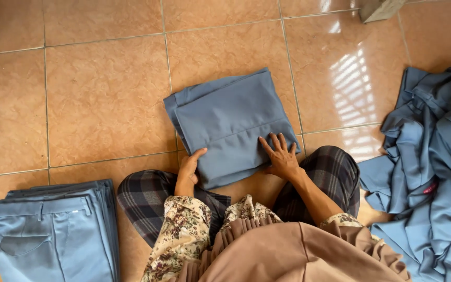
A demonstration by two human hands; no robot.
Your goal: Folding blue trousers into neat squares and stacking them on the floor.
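A folded blue-grey garment (228, 120) lies flat on the tiled floor in front of my knees. My left hand (189, 167) grips its near left corner, thumb on top of the cloth. My right hand (280, 155) rests flat on the near right part of the fold, fingers spread. I sit cross-legged in dark checked trousers (147, 196), with floral sleeves and a tan pleated cloth over my lap.
A stack of folded blue-grey trousers (53, 235) lies at the lower left. A loose heap of the same blue-grey clothes (429, 162) fills the right side. Orange-brown floor tiles (100, 94) surround them. A grey block (379, 9) stands at the top right edge.
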